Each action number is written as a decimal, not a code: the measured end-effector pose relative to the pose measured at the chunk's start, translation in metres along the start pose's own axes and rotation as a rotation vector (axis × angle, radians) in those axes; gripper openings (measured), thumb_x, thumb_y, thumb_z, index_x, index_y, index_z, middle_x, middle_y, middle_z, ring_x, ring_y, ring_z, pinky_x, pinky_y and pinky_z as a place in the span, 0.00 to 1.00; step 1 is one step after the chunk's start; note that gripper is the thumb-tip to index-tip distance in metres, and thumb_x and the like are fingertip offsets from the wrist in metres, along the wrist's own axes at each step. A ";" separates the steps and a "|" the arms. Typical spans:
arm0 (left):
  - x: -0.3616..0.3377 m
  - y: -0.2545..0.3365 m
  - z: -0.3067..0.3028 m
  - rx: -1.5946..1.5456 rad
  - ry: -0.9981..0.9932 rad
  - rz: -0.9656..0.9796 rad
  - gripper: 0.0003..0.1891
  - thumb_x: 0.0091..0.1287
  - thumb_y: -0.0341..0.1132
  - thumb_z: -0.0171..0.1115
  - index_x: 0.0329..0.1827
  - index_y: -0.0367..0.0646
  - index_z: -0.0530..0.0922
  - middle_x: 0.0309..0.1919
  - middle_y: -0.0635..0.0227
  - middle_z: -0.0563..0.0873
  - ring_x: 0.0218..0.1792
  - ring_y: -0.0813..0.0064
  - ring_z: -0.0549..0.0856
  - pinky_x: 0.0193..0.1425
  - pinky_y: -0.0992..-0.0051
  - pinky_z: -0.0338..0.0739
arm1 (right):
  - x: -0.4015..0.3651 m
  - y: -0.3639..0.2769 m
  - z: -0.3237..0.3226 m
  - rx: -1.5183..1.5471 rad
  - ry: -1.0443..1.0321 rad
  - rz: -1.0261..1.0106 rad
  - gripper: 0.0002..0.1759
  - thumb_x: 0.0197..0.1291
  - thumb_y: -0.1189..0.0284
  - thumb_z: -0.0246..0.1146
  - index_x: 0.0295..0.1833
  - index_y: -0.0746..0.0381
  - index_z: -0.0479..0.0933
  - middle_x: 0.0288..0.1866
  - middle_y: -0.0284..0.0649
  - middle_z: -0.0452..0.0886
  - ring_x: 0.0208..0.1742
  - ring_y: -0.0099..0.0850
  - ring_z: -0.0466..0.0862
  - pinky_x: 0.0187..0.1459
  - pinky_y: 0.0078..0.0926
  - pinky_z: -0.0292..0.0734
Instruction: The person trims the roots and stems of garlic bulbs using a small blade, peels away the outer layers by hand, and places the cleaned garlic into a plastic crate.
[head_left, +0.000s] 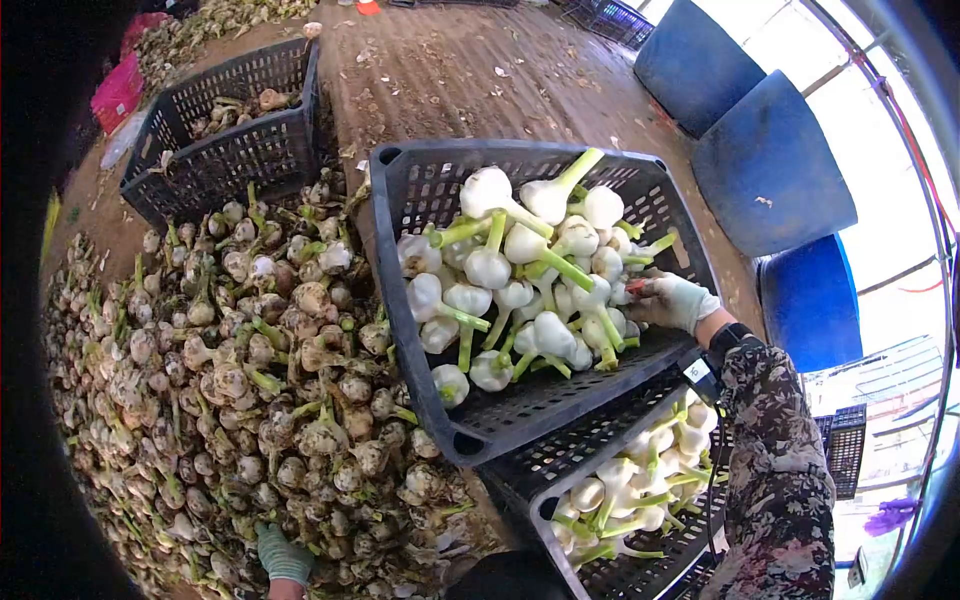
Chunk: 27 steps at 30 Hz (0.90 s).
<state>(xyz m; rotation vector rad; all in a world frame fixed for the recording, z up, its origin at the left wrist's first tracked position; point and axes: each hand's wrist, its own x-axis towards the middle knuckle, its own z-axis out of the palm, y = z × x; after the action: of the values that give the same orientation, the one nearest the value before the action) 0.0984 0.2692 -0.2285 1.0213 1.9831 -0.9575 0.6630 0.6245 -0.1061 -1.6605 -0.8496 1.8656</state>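
My right hand [672, 303], in a pale glove with darkened fingertips, is inside the upper black crate [455, 440] at its right side. Its fingers are closed on a small red object [636, 287], whose kind I cannot make out, next to the trimmed white garlic bulbs [487, 268] with short green stems. Low in the view, my left hand [284, 555], in a light green glove, reaches onto the heap of soil-stained garlic [290, 470]. Its fingers look apart against the bulbs; the tips are partly hidden.
Below the upper crate, another black crate [540, 505] holds more white garlic [640, 480]. A third crate [225, 150] at the back left contains a few dirty bulbs. Large blue tubs [775, 165] line the right side. Wooden flooring [440, 75] with scraps stretches behind.
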 end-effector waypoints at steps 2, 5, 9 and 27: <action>0.016 -0.006 0.015 0.085 -0.016 0.003 0.37 0.57 0.53 0.56 0.65 0.38 0.61 0.67 0.58 0.61 0.71 0.58 0.50 0.73 0.72 0.42 | -0.002 -0.002 0.002 0.112 -0.023 0.057 0.17 0.61 0.73 0.53 0.57 0.61 0.66 0.53 0.44 0.73 0.50 0.42 0.75 0.50 0.46 0.73; 0.022 -0.009 0.023 0.245 -0.018 0.039 0.35 0.60 0.59 0.46 0.67 0.50 0.61 0.67 0.60 0.60 0.71 0.59 0.50 0.73 0.61 0.40 | -0.011 -0.008 0.000 0.298 -0.050 0.075 0.17 0.61 0.71 0.51 0.56 0.62 0.67 0.55 0.47 0.71 0.53 0.45 0.74 0.56 0.50 0.68; 0.066 -0.020 0.065 0.799 -0.201 0.090 0.35 0.65 0.62 0.29 0.70 0.53 0.54 0.71 0.67 0.54 0.71 0.60 0.49 0.71 0.52 0.36 | -0.015 -0.008 0.011 0.370 -0.197 0.014 0.19 0.59 0.69 0.53 0.56 0.62 0.68 0.56 0.46 0.69 0.57 0.46 0.72 0.58 0.52 0.66; 0.049 -0.021 0.051 0.151 -0.037 -0.071 0.34 0.62 0.59 0.41 0.69 0.52 0.59 0.71 0.63 0.53 0.71 0.54 0.45 0.73 0.62 0.36 | -0.019 -0.020 0.000 0.364 0.050 -0.327 0.14 0.61 0.65 0.53 0.48 0.60 0.71 0.38 0.42 0.78 0.36 0.37 0.79 0.37 0.34 0.74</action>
<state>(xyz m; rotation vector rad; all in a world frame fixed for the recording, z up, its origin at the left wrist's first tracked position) 0.0705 0.2342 -0.2877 1.0129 1.9506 -1.1718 0.6643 0.6243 -0.0787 -1.2567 -0.6656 1.6300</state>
